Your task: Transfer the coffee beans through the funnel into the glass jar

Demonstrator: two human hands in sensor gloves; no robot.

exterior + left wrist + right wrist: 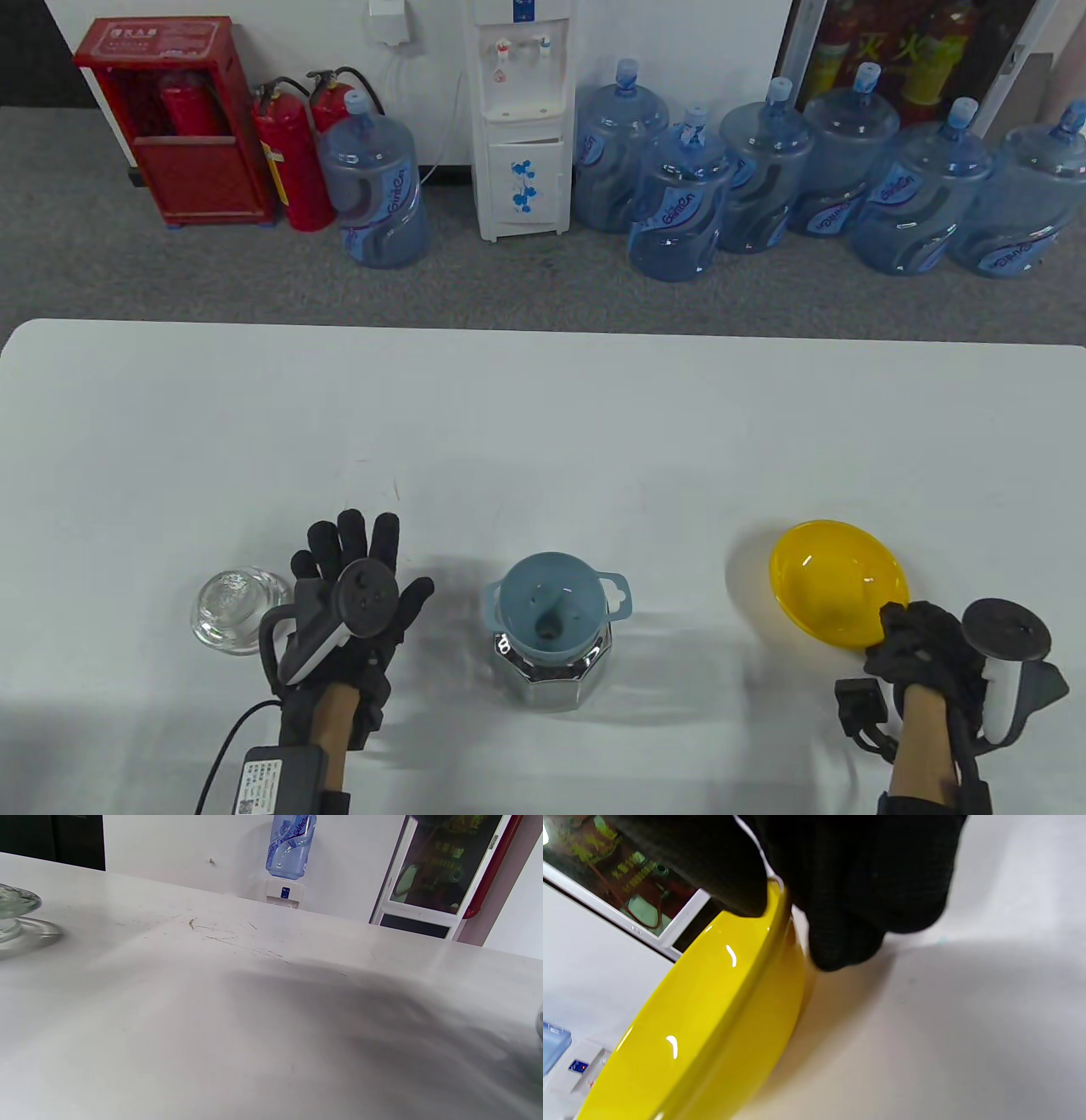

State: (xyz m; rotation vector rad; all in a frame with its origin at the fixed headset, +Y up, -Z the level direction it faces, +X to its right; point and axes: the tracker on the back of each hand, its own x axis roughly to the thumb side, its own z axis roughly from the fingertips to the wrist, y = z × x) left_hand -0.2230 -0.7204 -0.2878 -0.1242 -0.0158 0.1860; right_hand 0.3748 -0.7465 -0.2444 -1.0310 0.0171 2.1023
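Note:
A faceted glass jar (553, 671) stands at the front middle of the table with a light blue funnel (553, 603) seated in its mouth; a few dark beans show in the funnel's throat. A yellow bowl (836, 581) sits to the right and looks empty. My right hand (908, 637) grips the bowl's near rim, with fingers over the edge in the right wrist view (840, 891), where the bowl (704, 1018) fills the left. My left hand (348, 586) lies flat with fingers spread on the table, left of the jar, holding nothing.
A clear glass lid (237, 607) lies just left of my left hand; it also shows at the left edge of the left wrist view (17, 921). The white table (543, 441) stretches far behind the objects. Water bottles and fire extinguishers stand on the floor beyond.

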